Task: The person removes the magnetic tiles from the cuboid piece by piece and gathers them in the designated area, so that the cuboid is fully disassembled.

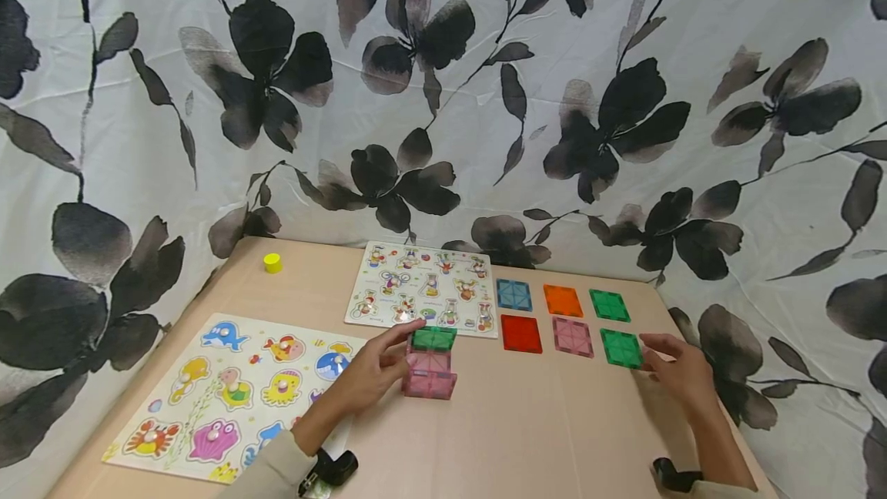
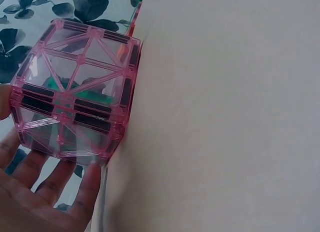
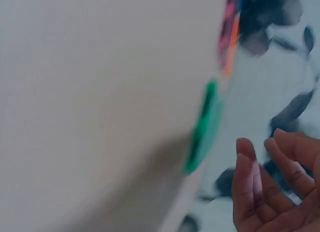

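Note:
A small box-like build of clear pink magnetic tiles [image 1: 430,386] stands on the table, with a green tile [image 1: 434,339] at its far upper side. My left hand [image 1: 374,372] holds the build from its left side, fingers along its edge. In the left wrist view the pink tiles [image 2: 82,66] stand up close, fingertips at one end. Over at the right, my right hand [image 1: 682,376] hovers beside a flat green tile [image 1: 621,348], fingers loosely bent. The right wrist view shows a gap between that hand [image 3: 280,187] and the blurred green tile [image 3: 202,129].
Further loose tiles lie in two rows: blue [image 1: 514,295], orange [image 1: 562,300], another green [image 1: 610,305], red [image 1: 522,334] and pink [image 1: 572,336]. A sea-animal puzzle board [image 1: 173,406] lies left, a second puzzle board [image 1: 416,287] behind. A yellow cylinder [image 1: 272,262] stands far left.

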Demonstrator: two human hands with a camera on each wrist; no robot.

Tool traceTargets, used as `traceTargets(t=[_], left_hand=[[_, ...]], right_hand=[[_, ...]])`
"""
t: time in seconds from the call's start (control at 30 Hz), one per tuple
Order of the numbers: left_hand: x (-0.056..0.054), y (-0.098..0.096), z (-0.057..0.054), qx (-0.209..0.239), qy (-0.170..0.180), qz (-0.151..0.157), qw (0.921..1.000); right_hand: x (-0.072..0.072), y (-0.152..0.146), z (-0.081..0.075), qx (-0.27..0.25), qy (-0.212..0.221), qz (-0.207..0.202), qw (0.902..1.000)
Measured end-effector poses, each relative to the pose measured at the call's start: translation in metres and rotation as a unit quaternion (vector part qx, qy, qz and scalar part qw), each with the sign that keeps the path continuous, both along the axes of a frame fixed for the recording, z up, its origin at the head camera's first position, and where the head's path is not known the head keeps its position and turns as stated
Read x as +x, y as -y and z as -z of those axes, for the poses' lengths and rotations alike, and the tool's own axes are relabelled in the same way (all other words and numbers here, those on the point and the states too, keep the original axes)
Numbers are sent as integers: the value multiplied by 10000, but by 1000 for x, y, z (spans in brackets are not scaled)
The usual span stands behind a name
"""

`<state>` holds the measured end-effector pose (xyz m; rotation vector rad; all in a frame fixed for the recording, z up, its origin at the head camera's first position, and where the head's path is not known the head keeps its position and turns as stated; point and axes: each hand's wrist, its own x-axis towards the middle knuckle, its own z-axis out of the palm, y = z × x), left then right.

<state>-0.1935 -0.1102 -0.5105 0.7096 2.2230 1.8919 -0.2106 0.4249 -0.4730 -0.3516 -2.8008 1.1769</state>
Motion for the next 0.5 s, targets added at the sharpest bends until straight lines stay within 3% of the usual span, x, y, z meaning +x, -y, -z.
traceTargets(t=[0.27,0.5], left_hand=[[-1,0,-1,113,126,21,9999],[-1,-2,0,119,179,19,9998]], right_hand=[[5,81,-34,268,-628,-957,9931],[16,160,-36,-33,-426,-1808,9826]])
